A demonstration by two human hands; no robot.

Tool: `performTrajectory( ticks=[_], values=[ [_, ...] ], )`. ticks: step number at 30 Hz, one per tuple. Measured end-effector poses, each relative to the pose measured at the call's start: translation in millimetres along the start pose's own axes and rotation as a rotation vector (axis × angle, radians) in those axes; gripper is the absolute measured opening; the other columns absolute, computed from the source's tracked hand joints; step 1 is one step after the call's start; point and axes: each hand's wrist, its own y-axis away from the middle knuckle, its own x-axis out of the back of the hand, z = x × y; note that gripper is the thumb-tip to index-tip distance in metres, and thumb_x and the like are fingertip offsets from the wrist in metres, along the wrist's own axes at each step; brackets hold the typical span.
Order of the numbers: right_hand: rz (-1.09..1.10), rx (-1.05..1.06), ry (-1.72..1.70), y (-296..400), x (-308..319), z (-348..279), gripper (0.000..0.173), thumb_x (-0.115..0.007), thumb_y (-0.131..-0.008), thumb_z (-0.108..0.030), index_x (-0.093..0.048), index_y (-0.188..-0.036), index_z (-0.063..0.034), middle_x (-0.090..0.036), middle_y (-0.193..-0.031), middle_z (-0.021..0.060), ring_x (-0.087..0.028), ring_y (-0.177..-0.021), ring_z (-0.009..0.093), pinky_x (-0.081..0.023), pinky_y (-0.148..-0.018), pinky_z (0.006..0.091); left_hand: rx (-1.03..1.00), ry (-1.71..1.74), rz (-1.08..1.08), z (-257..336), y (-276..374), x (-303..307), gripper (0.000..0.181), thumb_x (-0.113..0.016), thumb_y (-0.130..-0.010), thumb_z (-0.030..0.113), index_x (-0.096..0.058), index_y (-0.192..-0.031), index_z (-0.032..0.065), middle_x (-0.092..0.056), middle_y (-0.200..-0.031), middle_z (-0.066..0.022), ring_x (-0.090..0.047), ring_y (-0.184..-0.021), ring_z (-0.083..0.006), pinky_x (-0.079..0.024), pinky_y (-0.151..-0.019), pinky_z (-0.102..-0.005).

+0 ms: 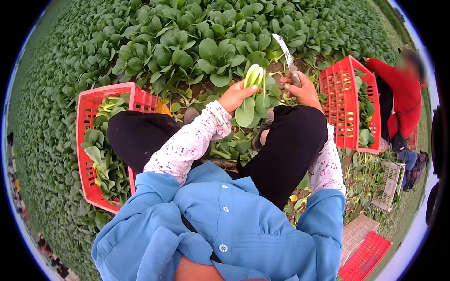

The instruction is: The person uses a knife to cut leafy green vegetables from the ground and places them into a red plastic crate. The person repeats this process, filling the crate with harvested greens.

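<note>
My left hand (240, 94) grips a head of bok choy (254, 75), its pale stem end up and its green leaves hanging down. To the right of it, my right hand (303, 90) is closed on the handle of a knife (285, 51), whose curved blade points up and slightly left. The blade is apart from the bok choy. Rows of growing bok choy (218, 58) stand just beyond both hands. Loose leaves (242, 144) lie on the soil between my legs.
A red plastic crate (132, 95) holding bok choy is by my left knee. Another red crate (337, 105) with greens stands at right, beside a person in red (399, 95). Farther right are a pale crate (388, 184) and another person (415, 170). A red crate (365, 258) lies lower right.
</note>
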Motion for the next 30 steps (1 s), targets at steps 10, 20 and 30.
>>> performTrajectory(
  ticks=[10,20,30],
  values=[
    [-0.155,-0.197,-0.193,-51,-12,91,0.033,-0.07,-0.081,-0.011,-0.056,-0.11,-0.0044,-0.06,-0.091,0.0003,-0.056,-0.071,0.007,-0.045,-0.053,0.0211,0.191,-0.241,0.04,-80,-50,39,0.047,-0.061,-0.093,0.028,-0.049,-0.129,0.0,-0.062,-0.115,-0.0089,-0.06,-0.101,-0.0185,-0.046,-0.094,-0.0346],
    [0.12,-0.264,0.339,-78,15,227,0.037,-0.067,-0.081,-0.014,-0.056,-0.116,-0.0067,-0.062,-0.081,0.0166,-0.061,-0.073,0.031,-0.048,-0.069,0.0364,-0.035,-1.762,0.159,-77,-129,45,0.043,-0.068,-0.078,0.015,-0.053,-0.117,0.005,-0.054,-0.124,-0.0177,-0.064,-0.085,-0.0352,-0.053,-0.077,-0.0425],
    [0.137,-0.098,0.156,-125,-32,297,0.048,-0.062,-0.085,-0.02,-0.052,-0.131,-0.0103,-0.066,-0.097,0.0183,-0.063,-0.087,0.037,-0.049,-0.078,0.0404,0.285,-2.555,-0.085,-90,-182,109,0.021,-0.059,-0.074,0.011,-0.061,-0.093,0.0019,-0.043,-0.14,-0.0198,-0.062,-0.074,-0.0222,-0.054,-0.061,-0.0349]
  ],
)
